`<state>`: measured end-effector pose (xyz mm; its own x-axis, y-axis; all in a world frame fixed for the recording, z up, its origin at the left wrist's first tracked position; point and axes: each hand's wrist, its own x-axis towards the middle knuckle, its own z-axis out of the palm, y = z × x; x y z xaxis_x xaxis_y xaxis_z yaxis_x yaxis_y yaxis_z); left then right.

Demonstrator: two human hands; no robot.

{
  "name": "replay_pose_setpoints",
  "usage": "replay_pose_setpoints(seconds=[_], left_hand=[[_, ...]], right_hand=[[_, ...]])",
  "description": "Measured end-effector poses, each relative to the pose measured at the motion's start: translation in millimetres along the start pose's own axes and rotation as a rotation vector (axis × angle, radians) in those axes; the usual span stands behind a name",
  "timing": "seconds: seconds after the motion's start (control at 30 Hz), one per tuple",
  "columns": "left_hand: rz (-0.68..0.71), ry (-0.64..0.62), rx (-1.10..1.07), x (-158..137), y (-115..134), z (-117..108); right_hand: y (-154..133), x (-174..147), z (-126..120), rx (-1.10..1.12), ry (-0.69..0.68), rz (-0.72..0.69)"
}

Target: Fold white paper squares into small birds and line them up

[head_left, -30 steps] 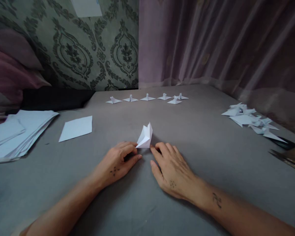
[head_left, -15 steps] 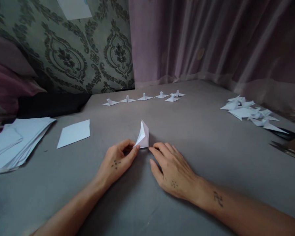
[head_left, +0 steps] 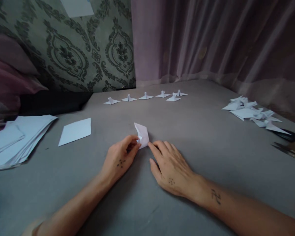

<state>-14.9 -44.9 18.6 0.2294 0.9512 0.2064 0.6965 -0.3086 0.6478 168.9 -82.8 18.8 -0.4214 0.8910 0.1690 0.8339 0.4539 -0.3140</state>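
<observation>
A small piece of folded white paper (head_left: 143, 134) stands partly raised on the grey surface in front of me. My left hand (head_left: 123, 154) pinches its lower left edge between thumb and fingers. On the other side, my right hand (head_left: 168, 165) lies palm down with its fingers stretched out, the index fingertip touching the paper's lower right corner. The right thumb is apart from the fingers and holds nothing. The left fingertips partly hide the fold they grip.
Several folded paper figures (head_left: 145, 96) form a row at the back, and more lie in a pile (head_left: 250, 111) at right, beside dark scissors-like blades (head_left: 286, 150). At left are a stack of white paper (head_left: 34, 134) and a single sheet (head_left: 75, 131).
The paper's upper part has tipped left and its left flap has folded in towards my left fingers. My right hand has barely moved. The whole view has shifted slightly.
</observation>
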Motion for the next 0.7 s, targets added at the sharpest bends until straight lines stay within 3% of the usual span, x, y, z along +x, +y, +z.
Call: replay_pose_setpoints(seconds=[0.3,0.57,0.7], left_hand=[[-0.042,0.029,-0.046,4,-4,4],[-0.198,-0.007,-0.445,10,-13,7],[-0.317,0.043,-0.692,15,-16,7]], right_hand=[[0,3,-1,0.018,-0.011,0.027],[13,15,6,0.195,0.074,0.085],[15,25,9,0.173,0.109,0.027]])
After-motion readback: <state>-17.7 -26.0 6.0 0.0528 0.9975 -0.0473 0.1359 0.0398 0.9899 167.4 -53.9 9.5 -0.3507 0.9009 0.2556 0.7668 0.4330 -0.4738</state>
